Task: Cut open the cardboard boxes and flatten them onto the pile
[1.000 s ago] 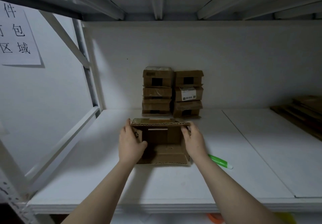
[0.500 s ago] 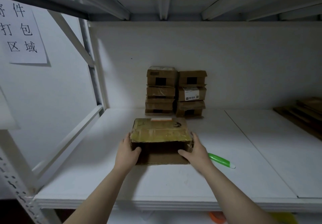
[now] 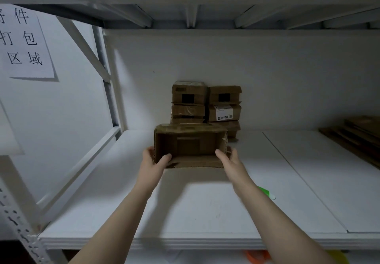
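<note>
Both left hand (image 3: 153,162) and right hand (image 3: 230,161), fingers (image 3: 166,157) clamped on the cardboard box (image 3: 189,144), have lifted it off the shelf (image 3: 205,212), probably for flattening.

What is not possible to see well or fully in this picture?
Head view:
- Green tool: mostly covered by the right forearm.
- Flattened pile: cut off by the right edge.
- Label on a stacked box: print too small.
- Lowest stacked boxes: hidden behind the open box held by left hand and right hand.
</note>
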